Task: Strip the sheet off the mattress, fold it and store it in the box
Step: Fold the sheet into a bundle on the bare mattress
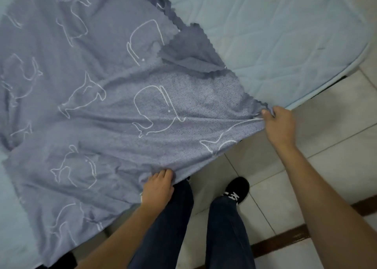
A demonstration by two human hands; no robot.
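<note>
Right hand (279, 123) is gripping a corner of the sheet (102, 105), fingers curled tight round the bunched cloth, just off the mattress edge and above the floor (306, 177). Left hand (157, 187) is pinching the near hem, fingers curled over the cloth, close to the person's leg.

The sheet is lying mostly spread over the mattress (275, 34), with the stretch between the two hands hanging off the near side. One flap near the middle is folded back on itself. The right part of the mattress is lying bare.

Risks, as judged:
- The two hands are holding at unequal points, so an uneven pull may be bunching the cloth and making the fold crooked.
- The hanging hem is sitting just above the shoe (237, 189); a step forward could trap it or drag it on the floor.
- The far end is out of frame; if tucked, a hard pull may be snagging it.

Count: two hands, one sheet, one mattress, one shoe showing. Box: none in view. Whale outlines on the sheet: several, too blurred at the left for an exact count.
</note>
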